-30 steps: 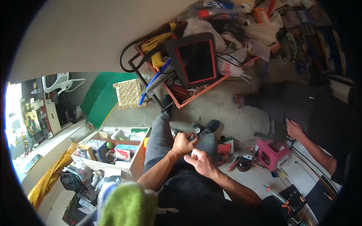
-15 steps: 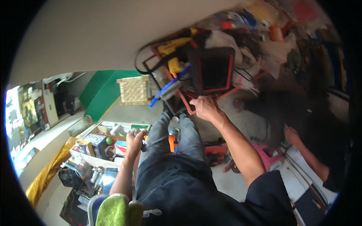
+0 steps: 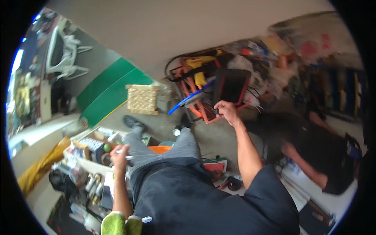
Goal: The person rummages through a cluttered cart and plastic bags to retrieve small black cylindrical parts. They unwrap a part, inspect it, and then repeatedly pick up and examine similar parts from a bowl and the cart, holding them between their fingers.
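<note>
My left hand [image 3: 120, 154] is out to the left, beside a white box of small goods [image 3: 91, 162]. Its fingers are closed round something small and shiny that I cannot identify. My right hand [image 3: 229, 112] reaches forward to an orange-red metal frame [image 3: 204, 117], fingers pinched together on a small dark thing [image 3: 215, 111] too blurred to name. On the frame, just beyond that hand, leans a black flat panel with a red inner border [image 3: 233, 87]. A yellow power tool [image 3: 199, 73] and a long blue stick [image 3: 192, 98] lie next to it.
A woven stool [image 3: 141, 99] stands ahead by a green panel [image 3: 111, 88]. Heaped bags and clutter [image 3: 270, 58] fill the far right. Another person in dark clothes [image 3: 309, 152] bends low on my right. Red tools [image 3: 215, 168] lie by my right leg, near an orange object [image 3: 159, 149].
My legs have spread, with the left foot out to the left. My left hand has moved left. My right hand has gone from a loose curl to a pinch on the small dark thing.
</note>
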Motion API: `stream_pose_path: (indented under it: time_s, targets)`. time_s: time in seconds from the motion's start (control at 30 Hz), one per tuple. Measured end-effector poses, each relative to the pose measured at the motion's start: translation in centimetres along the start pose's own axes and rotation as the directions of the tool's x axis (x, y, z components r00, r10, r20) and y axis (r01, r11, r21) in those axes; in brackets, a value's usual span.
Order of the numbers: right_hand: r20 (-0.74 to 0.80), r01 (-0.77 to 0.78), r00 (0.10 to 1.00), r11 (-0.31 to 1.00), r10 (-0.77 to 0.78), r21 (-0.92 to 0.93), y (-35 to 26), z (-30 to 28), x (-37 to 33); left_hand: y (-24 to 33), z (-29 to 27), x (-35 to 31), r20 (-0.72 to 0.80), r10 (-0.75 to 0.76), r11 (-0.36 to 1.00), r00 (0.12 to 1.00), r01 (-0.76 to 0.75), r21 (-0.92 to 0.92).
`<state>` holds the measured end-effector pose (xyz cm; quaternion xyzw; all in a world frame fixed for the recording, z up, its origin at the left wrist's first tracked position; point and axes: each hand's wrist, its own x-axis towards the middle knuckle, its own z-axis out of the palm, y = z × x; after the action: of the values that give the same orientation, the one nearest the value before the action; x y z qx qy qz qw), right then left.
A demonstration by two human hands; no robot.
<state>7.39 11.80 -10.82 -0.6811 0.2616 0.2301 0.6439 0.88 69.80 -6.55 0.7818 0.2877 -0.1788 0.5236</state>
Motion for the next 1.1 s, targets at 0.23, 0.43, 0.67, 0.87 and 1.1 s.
stream_pose_path:
  time_s: [0.23, 0.43, 0.67, 0.87, 1.1]
  targets:
    - [-0.113, 0.110, 0.992, 0.856, -0.061, 0.506, -8.9, 10.5, -9.0, 2.5, -14.6, 18.5, 0.047, 0.007, 0.916, 0.999, 0.012, -0.400]
    - [-0.268, 0.292, 0.951, 0.744, -0.156, 0.601, -18.1, 31.1, -11.3, 12.9, -32.5, 30.1, 0.142, 0.159, 0.916, 0.977, -0.092, -0.391]
    - [-0.072, 0.172, 0.983, 0.700, -0.171, 0.693, -29.7, 50.6, -4.6, 18.0, -51.7, 35.0, 0.006, 0.199, 0.852, 0.980, -0.170, -0.495]
    - [0.091, 0.100, 0.960, 0.631, -0.263, 0.769, -37.5, 61.9, 4.5, 17.2, -56.7, 39.1, -0.033, 0.094, 0.833, 0.995, -0.097, -0.545]
    - [0.222, 0.084, 0.905, 0.663, -0.363, 0.744, -41.4, 72.1, 16.5, 21.5, -58.7, 47.0, 0.076, 0.055, 0.900, 0.996, -0.016, -0.437]
